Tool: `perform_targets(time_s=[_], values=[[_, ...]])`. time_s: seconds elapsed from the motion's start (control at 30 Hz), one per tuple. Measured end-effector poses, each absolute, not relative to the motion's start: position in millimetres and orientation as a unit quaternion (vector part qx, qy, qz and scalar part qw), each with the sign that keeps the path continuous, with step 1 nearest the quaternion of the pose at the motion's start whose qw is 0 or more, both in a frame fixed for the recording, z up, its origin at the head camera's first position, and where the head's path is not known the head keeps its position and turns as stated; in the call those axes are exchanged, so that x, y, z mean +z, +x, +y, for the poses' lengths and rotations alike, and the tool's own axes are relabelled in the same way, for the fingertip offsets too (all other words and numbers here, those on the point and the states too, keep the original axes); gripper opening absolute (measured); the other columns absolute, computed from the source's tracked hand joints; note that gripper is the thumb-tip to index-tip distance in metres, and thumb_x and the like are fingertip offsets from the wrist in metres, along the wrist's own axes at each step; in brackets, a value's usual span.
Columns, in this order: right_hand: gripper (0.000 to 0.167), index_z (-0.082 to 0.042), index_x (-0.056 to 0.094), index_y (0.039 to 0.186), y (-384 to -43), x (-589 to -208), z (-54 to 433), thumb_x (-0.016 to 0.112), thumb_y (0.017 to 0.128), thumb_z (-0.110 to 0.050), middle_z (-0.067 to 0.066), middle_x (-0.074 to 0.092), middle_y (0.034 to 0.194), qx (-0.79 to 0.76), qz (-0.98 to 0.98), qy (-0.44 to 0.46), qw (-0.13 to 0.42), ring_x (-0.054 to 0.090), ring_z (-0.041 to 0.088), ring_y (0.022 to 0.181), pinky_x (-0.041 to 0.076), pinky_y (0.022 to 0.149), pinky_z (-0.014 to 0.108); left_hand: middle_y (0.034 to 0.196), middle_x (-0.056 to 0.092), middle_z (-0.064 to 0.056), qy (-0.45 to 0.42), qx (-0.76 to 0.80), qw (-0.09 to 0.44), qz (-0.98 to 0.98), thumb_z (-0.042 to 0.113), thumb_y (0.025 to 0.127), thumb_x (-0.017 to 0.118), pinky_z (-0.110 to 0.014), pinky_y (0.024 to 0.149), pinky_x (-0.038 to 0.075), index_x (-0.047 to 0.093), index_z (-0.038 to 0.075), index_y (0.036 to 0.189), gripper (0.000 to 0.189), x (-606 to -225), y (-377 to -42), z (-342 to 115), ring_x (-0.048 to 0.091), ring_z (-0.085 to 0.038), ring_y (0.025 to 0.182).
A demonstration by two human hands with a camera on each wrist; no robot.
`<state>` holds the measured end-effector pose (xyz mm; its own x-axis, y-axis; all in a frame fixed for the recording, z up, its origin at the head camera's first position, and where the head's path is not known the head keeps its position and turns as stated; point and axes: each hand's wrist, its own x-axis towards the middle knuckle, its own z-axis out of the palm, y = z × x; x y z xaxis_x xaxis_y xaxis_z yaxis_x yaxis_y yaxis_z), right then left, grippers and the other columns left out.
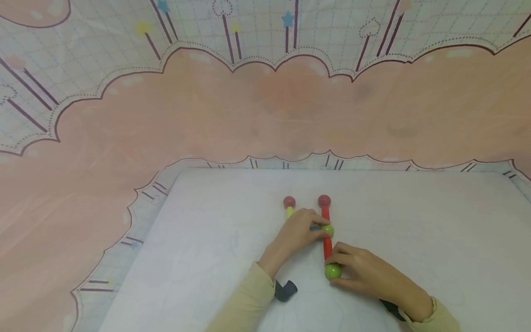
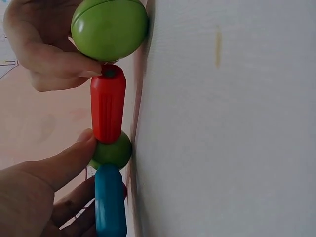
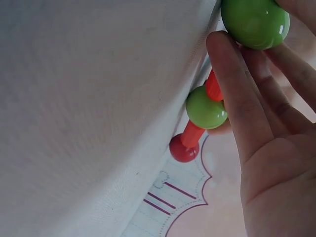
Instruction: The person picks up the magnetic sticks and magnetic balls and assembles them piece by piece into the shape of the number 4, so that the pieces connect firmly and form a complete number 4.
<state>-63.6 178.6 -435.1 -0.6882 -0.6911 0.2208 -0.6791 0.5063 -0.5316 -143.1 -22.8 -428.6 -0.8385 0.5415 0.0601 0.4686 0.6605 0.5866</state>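
Observation:
My left hand (image 1: 295, 230) pinches a middle green ball (image 1: 329, 230) between thumb and fingers. A red rod (image 1: 325, 212) runs from this ball to a red ball (image 1: 324, 200) at the far end. A blue rod (image 2: 110, 202) also meets the middle ball, partly hidden by the left hand in the head view. Nearer the body, my right hand (image 1: 367, 273) grips another green ball (image 1: 333, 271) at the end of a second red rod (image 2: 108, 104). Beyond the left hand, another red ball (image 1: 289, 201) tops a yellow rod (image 1: 290, 211), whose lower part is hidden.
All the pieces lie on a white tabletop (image 1: 207, 240). A cloth with cloud patterns (image 1: 257, 110) hangs behind the table and along its left side. Dark wrist straps (image 1: 286, 291) show by both sleeves.

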Motion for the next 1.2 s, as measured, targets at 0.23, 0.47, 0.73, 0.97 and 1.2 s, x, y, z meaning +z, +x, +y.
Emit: perform_targets(time_s=[0.23, 0.47, 0.73, 0.97, 1.2], values=[[0.020, -0.018, 0.073, 0.105, -63.9, -436.7, 178.7, 0.078, 0.086, -0.023, -0.015, 0.054, 0.099, -0.299, 0.868, -0.395, 0.014, 0.052, -0.004, 0.083, 0.050, 0.069, 0.016, 0.090, 0.066, 0.011, 0.290, 0.296, 0.053, 0.909, 0.029, 0.088, 0.076, -0.012, 0.068, 0.040, 0.077, 0.026, 0.112, 0.025, -430.3, -141.0, -23.6, 0.050, -0.005, 0.079], [0.020, -0.019, 0.074, 0.107, -63.0, -435.9, 178.9, 0.076, 0.088, -0.026, -0.015, 0.053, 0.098, -0.298, 0.872, -0.388, 0.025, 0.052, -0.004, 0.083, 0.050, 0.070, 0.016, 0.105, 0.073, 0.013, 0.275, 0.309, 0.072, 0.908, 0.029, 0.089, 0.075, -0.013, 0.080, 0.046, 0.077, 0.025, 0.112, 0.024, -429.1, -142.6, -24.2, 0.056, -0.003, 0.090], [0.023, -0.018, 0.073, 0.109, -63.0, -434.5, 179.2, 0.076, 0.088, -0.028, -0.016, 0.056, 0.098, -0.291, 0.881, -0.371, 0.037, 0.052, -0.003, 0.083, 0.051, 0.071, 0.018, 0.109, 0.073, 0.013, 0.262, 0.325, 0.093, 0.904, 0.029, 0.089, 0.075, -0.016, 0.091, 0.049, 0.076, 0.025, 0.113, 0.024, -427.8, -143.4, -24.8, 0.059, -0.003, 0.096], [0.032, -0.019, 0.072, 0.117, -63.7, -434.2, 179.7, 0.077, 0.088, -0.029, -0.014, 0.060, 0.101, -0.259, 0.892, -0.369, 0.028, 0.053, -0.001, 0.085, 0.053, 0.073, 0.020, 0.111, 0.073, 0.011, 0.254, 0.340, 0.100, 0.900, 0.030, 0.090, 0.074, -0.018, 0.094, 0.049, 0.076, 0.024, 0.113, 0.024, -428.7, -144.5, -26.0, 0.060, -0.001, 0.100], [0.032, -0.018, 0.072, 0.117, -63.6, -430.7, 179.2, 0.077, 0.087, -0.027, -0.012, 0.062, 0.102, -0.254, 0.895, -0.366, 0.037, 0.055, -0.001, 0.086, 0.054, 0.073, 0.021, 0.112, 0.073, 0.011, 0.249, 0.341, 0.102, 0.901, 0.030, 0.090, 0.074, -0.018, 0.095, 0.049, 0.076, 0.024, 0.113, 0.024, -428.6, -143.7, -25.9, 0.061, -0.002, 0.101]])
